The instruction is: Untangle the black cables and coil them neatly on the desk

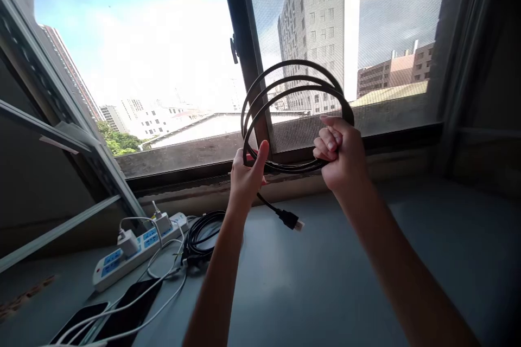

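A black cable (303, 87) is held up in several round loops in front of the window. My left hand (248, 171) grips the left side of the coil, thumb pointing up, with a bit of something red showing by its fingers. On the right side, my right hand (340, 152) is closed around the loops with its fingers curled in. One cable end with a black plug (290, 219) and a light metal tip hangs below the coil, between my two hands and above the grey-blue surface.
At the left on the surface (293, 293) lie a white power strip (142, 249) with plugged-in chargers, white cords, a second coiled black cable (199, 233) and two dark flat devices (126, 312). The window frame (240, 32) stands behind, with a metal rack (81, 108) at the left.
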The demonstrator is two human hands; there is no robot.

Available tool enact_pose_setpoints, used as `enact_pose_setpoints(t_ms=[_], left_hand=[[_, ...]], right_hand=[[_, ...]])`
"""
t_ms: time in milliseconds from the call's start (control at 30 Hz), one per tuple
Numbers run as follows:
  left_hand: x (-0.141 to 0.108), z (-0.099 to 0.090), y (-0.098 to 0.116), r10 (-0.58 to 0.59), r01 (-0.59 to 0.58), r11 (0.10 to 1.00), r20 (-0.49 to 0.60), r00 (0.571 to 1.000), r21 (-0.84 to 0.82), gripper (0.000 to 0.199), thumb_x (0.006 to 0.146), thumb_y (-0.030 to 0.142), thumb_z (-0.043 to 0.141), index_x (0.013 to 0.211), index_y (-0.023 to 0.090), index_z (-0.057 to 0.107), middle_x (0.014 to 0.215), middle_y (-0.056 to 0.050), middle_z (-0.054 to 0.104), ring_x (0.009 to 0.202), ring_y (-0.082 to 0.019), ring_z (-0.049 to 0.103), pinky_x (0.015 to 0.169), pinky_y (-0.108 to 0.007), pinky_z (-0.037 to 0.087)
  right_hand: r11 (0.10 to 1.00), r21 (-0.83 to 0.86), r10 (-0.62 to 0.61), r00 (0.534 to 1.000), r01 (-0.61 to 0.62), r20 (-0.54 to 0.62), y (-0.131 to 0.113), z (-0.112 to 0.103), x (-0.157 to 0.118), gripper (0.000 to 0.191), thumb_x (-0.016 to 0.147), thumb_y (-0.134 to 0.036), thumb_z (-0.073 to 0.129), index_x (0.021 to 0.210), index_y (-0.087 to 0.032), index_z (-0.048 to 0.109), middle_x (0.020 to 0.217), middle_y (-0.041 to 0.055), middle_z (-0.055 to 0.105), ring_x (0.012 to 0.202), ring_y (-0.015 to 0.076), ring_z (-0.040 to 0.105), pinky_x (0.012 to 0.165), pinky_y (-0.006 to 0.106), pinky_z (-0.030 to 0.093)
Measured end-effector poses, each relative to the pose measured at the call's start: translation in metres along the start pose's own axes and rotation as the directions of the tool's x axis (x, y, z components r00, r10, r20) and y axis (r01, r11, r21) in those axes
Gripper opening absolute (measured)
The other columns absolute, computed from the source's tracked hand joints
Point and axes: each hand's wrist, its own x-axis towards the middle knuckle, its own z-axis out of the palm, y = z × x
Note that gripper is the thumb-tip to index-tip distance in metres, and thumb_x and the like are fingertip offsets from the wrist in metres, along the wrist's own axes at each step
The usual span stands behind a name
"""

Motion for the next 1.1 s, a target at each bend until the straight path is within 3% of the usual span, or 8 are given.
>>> enact_pose_setpoints(t_ms=[133, 367, 433, 567, 700, 833, 967, 1100], left_hand=[[0.003, -0.010, 0.002, -0.209, 0.180, 0.975, 0.276, 0.938, 0.128, 0.063, 0.072, 0.076, 0.040, 0.071, 0.015, 0.055, 0.057, -0.004, 0.056, 0.035, -0.013, 0.050, 0.034, -0.022, 0.037], [-0.002, 0.004, -0.011, -0.280, 0.354, 0.931, 0.786, 0.552, 0.083, 0.075, 0.080, 0.073, 0.023, 0.073, 0.012, 0.068, 0.073, -0.012, 0.065, 0.075, -0.020, 0.063, 0.070, -0.026, 0.049], [-0.003, 0.012, -0.014, -0.219, 0.420, 0.904, 0.764, 0.607, -0.075, 0.064, 0.083, 0.066, 0.033, 0.084, 0.013, 0.068, 0.080, -0.010, 0.066, 0.082, -0.019, 0.062, 0.075, -0.026, 0.048], [-0.003, 0.023, -0.018, -0.140, 0.353, 0.880, 0.537, 0.832, -0.317, 0.031, 0.086, 0.040, 0.048, 0.089, 0.014, 0.065, 0.080, -0.006, 0.065, 0.079, -0.018, 0.060, 0.071, -0.026, 0.048], [0.004, 0.016, -0.019, -0.165, 0.309, 0.881, 0.380, 0.910, -0.357, 0.026, 0.084, 0.022, 0.042, 0.097, 0.013, 0.061, 0.083, -0.006, 0.066, 0.074, -0.017, 0.062, 0.066, -0.025, 0.046], [0.011, 0.000, -0.016, -0.090, 0.152, 0.939, 0.206, 0.974, -0.309, 0.023, 0.083, 0.018, 0.042, 0.103, 0.014, 0.053, 0.059, 0.002, 0.056, 0.064, -0.015, 0.064, 0.054, -0.019, 0.041], [0.016, -0.013, -0.012, 0.028, -0.007, 0.982, 0.109, 0.994, -0.189, 0.019, 0.087, 0.017, 0.034, 0.096, 0.015, 0.050, 0.045, 0.009, 0.033, 0.040, -0.012, 0.053, 0.046, -0.020, 0.040], [0.021, -0.024, -0.012, 0.027, -0.027, 1.000, 0.128, 0.991, -0.003, 0.014, 0.086, 0.016, 0.036, 0.090, 0.015, 0.049, 0.041, 0.009, 0.033, 0.034, -0.013, 0.047, 0.042, -0.024, 0.045]], right_hand=[[0.992, -0.065, -0.111, 0.993, 0.108, -0.033, -0.002, -0.004, 0.004, 0.052, 0.087, 0.001, 0.047, 0.042, -0.016, 0.028, 0.040, -0.0070, 0.025, 0.032, 0.0062, 0.017, 0.028, 0.012, 0.016], [0.998, 0.041, -0.053, 0.998, 0.053, 0.018, 0.026, 0.001, -0.004, 0.053, 0.091, -0.004, 0.046, 0.043, -0.017, 0.031, 0.039, -0.0073, 0.024, 0.032, 0.0074, 0.015, 0.030, 0.013, 0.019], [0.997, 0.074, -0.005, 0.998, 0.000, 0.064, 0.035, 0.003, -0.007, 0.053, 0.089, -0.007, 0.048, 0.041, -0.018, 0.028, 0.037, -0.0071, 0.023, 0.032, 0.0073, 0.016, 0.030, 0.013, 0.021], [0.991, 0.111, 0.047, 0.975, -0.072, 0.215, 0.043, 0.002, -0.004, 0.049, 0.078, -0.013, 0.057, 0.041, -0.019, 0.026, 0.036, -0.0070, 0.023, 0.032, 0.0077, 0.021, 0.033, 0.012, 0.028], [0.996, 0.020, 0.073, 0.944, -0.084, 0.323, 0.039, -0.007, 0.007, 0.043, 0.068, -0.021, 0.070, 0.045, -0.019, 0.033, 0.039, -0.0081, 0.027, 0.033, 0.0070, 0.026, 0.031, 0.011, 0.029], [0.932, -0.290, -0.110, 0.931, 0.219, 0.348, 0.037, -0.019, 0.017, 0.032, 0.068, -0.032, 0.079, 0.060, -0.016, 0.052, 0.045, -0.0054, 0.040, 0.034, 0.0088, 0.037, 0.029, 0.013, 0.030], [0.665, -0.467, -0.373, 0.801, 0.582, 0.468, 0.038, -0.024, 0.017, 0.052, 0.072, -0.028, 0.075, 0.119, -0.018, 0.053, 0.082, 0.0036, 0.060, 0.041, 0.0141, 0.048, 0.031, 0.018, 0.040], [0.369, -0.477, -0.508, 0.603, 0.798, 0.615, 0.038, -0.026, 0.018, 0.076, 0.078, -0.022, 0.073, 0.142, -0.023, 0.032, 0.124, 0.0101, 0.043, 0.061, 0.0203, 0.055, 0.047, 0.026, 0.051]])
